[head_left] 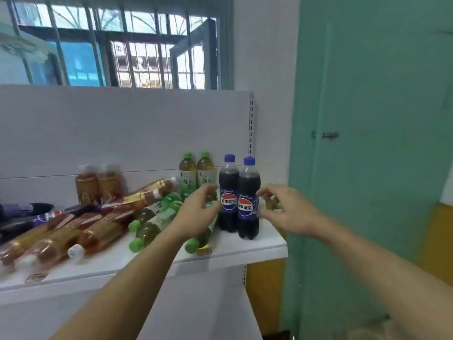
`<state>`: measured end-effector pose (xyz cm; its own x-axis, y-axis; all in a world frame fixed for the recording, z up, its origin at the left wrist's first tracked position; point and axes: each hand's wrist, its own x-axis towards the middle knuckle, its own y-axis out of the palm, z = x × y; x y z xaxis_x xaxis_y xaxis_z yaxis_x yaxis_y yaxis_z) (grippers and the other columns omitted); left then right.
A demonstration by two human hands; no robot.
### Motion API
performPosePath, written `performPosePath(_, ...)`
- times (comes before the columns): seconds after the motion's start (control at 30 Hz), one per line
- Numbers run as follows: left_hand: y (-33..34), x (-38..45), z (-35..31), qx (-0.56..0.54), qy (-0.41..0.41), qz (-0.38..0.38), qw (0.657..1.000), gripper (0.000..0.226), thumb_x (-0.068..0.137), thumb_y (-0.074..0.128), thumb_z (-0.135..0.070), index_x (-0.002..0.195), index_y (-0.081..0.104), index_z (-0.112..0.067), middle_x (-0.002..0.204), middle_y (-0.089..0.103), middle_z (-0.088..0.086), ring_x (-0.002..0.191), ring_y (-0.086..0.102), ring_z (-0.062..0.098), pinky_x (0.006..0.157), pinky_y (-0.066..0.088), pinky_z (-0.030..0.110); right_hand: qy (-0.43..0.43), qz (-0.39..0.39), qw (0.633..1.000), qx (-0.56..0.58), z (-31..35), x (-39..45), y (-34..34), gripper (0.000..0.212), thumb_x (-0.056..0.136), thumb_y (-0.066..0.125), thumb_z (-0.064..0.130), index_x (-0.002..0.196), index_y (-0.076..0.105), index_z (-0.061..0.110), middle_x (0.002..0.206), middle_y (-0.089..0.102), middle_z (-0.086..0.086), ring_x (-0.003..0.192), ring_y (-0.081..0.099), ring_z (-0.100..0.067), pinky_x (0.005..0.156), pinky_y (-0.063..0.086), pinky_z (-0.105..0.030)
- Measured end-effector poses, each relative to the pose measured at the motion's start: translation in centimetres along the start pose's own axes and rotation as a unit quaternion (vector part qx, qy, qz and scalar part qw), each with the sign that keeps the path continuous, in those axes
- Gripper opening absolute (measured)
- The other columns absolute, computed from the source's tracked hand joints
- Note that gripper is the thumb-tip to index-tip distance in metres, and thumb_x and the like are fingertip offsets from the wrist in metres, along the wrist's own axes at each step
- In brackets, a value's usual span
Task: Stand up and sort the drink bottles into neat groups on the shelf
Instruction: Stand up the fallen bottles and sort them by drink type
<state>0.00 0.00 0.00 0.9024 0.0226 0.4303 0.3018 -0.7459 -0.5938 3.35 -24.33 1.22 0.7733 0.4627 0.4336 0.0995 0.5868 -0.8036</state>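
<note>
At the shelf's (pixel 267 244) right end, two cola bottles (pixel 239 197) stand upright near the edge; my left hand (pixel 198 212) and right hand (pixel 286 209) flank them, fingers loosely spread, holding nothing. Leftward, bottles lie crowded.

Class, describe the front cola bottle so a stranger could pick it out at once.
Find the white shelf under the barred window and go to its right end. Two upright blue-capped cola bottles stand there; take the front cola bottle, nearest the shelf's corner. Its neighbours are green-capped or lying down.
</note>
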Motion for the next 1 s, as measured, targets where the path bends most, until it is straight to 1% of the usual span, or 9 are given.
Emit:
performPosePath(0.13, 3.1, 3.7, 0.6, -0.029, -0.035, -0.054, 0.997, 0.062, 0.098, 0.062, -0.022, 0.154, 0.035, -0.026, 0.147, 0.052, -0.006, 0.123, 0.049, 0.003, 0.099, 0.044, 0.025, 0.016, -0.077, 0.994, 0.079, -3.5, 4.3, 1.8, 0.032, 0.089, 0.074, 0.029, 0.112, 0.052, 0.028, 0.11, 0.059, 0.01, 0.094, 0.059, -0.006, 0.076, 0.049, -0.019)
performPosePath(0.23, 4.7, 5.7, 2.1, -0.095, -0.077, -0.081, 0.989, 0.071, 0.097, 0.065, -0.021, 0.157, 0.028, -0.031, 0.148, 0.05, -0.007, 0.127, 0.051, 0.006, 0.099, 0.048, 0.027, 0.015, -0.145, 0.976, 0.163, -5.1, 7.2, 3.0, 0.048, 0.083, 0.081, 0.035, 0.115, 0.047, 0.027, 0.114, 0.056, 0.009, 0.099, 0.058, -0.003, 0.076, 0.047, -0.014)
performPosePath(0.3, 5.1, 6.8, 2.8, -0.101, -0.08, -0.077, 0.989, 0.078, 0.093, 0.069, -0.023, 0.157, 0.026, -0.032, 0.149, 0.05, -0.007, 0.132, 0.051, 0.009, 0.107, 0.049, 0.037, 0.014, -0.138, 0.963, 0.233, -5.2, 8.6, 3.5, 0.065, 0.077, 0.086, 0.036, 0.125, 0.042, 0.032, 0.121, 0.055, 0.013, 0.107, 0.058, -0.001, 0.083, 0.05, -0.016)
performPosePath(0.37, 5.1, 7.8, 3.7, -0.105, -0.074, -0.059, 0.99, 0.083, 0.086, 0.074, -0.029, 0.156, 0.028, -0.031, 0.145, 0.054, -0.011, 0.131, 0.053, 0.006, 0.111, 0.047, 0.044, 0.006, -0.109, 0.95, 0.291, -5.2, 9.6, 4.5, 0.078, 0.072, 0.09, 0.039, 0.129, 0.037, 0.043, 0.123, 0.055, 0.021, 0.111, 0.06, -0.003, 0.092, 0.055, -0.027)
performPosePath(0.47, 4.9, 9.2, 4.3, -0.134, -0.066, 0.001, 0.989, 0.079, 0.083, 0.078, -0.032, 0.151, 0.038, -0.031, 0.136, 0.062, -0.013, 0.127, 0.058, 0.005, 0.111, 0.047, 0.046, -0.019, -0.105, 0.949, 0.297, -5.6, 10.4, 6.2, 0.082, 0.066, 0.086, 0.049, 0.132, 0.038, 0.051, 0.122, 0.062, 0.017, 0.112, 0.065, -0.01, 0.095, 0.057, -0.04)
performPosePath(0.63, 4.9, 10.5, 5.5, -0.15, -0.06, 0.048, 0.986, 0.076, 0.086, 0.081, -0.017, 0.148, 0.04, -0.033, 0.135, 0.065, -0.009, 0.126, 0.061, 0.008, 0.108, 0.049, 0.042, -0.018, -0.153, 0.925, 0.347, -6.6, 10.3, 7.8, 0.079, 0.067, 0.087, 0.034, 0.135, 0.047, 0.044, 0.115, 0.068, 0.012, 0.108, 0.068, -0.012, 0.094, 0.058, -0.04)
performPosePath(0.73, 5.4, 10.4, 6.3, -0.137, -0.05, 0.085, 0.986, 0.074, 0.085, 0.082, -0.015, 0.145, 0.043, -0.032, 0.131, 0.067, -0.007, 0.122, 0.064, 0.01, 0.104, 0.053, 0.04, -0.004, -0.143, 0.923, 0.356, -6.8, 10.3, 8.1, 0.084, 0.067, 0.088, 0.033, 0.138, 0.045, 0.047, 0.119, 0.068, 0.012, 0.111, 0.069, -0.015, 0.094, 0.058, -0.045)
performPosePath(0.87, 5.5, 10.1, 6.8, -0.117, -0.023, 0.09, 0.989, 0.069, 0.087, 0.079, -0.016, 0.144, 0.043, -0.027, 0.126, 0.066, -0.014, 0.117, 0.064, 0.0, 0.099, 0.054, 0.024, 0.008, -0.14, 0.928, 0.346, -6.7, 10.0, 8.5, 0.09, 0.068, 0.089, 0.034, 0.142, 0.039, 0.049, 0.121, 0.068, 0.012, 0.111, 0.069, -0.013, 0.096, 0.057, -0.047)
performPosePath(1.0, 4.8, 9.9, 7.6, -0.121, -0.005, 0.117, 0.986, 0.07, 0.088, 0.078, -0.018, 0.146, 0.04, -0.03, 0.131, 0.064, -0.013, 0.123, 0.061, 0.006, 0.102, 0.052, 0.029, 0.013, -0.169, 0.919, 0.356, -6.9, 10.4, 9.0, 0.088, 0.072, 0.09, 0.014, 0.143, 0.043, 0.037, 0.116, 0.07, 0.009, 0.108, 0.071, -0.016, 0.095, 0.058, -0.046)
